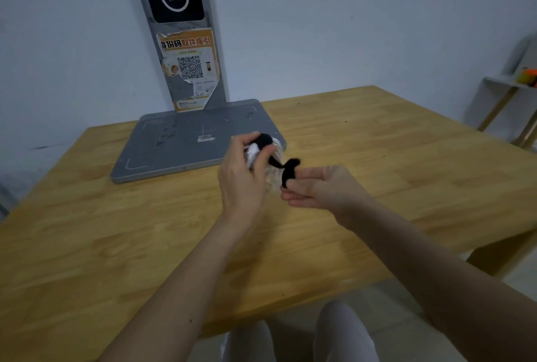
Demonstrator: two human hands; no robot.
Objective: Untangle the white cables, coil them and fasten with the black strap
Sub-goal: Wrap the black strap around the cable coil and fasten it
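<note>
Now fastening: left hand point(242, 175) grips the coiled white cables point(252, 153) above the table point(377, 141), right hand point(316, 187) pinches the black strap point(289, 171) tail. Next, probably wrap it tight and close.

White cables point(252, 155) blurred, mostly behind left hand point(242, 178)

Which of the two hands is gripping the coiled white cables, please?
The left hand grips the coiled white cables; the right hand only pinches the free end of the black strap.
</note>
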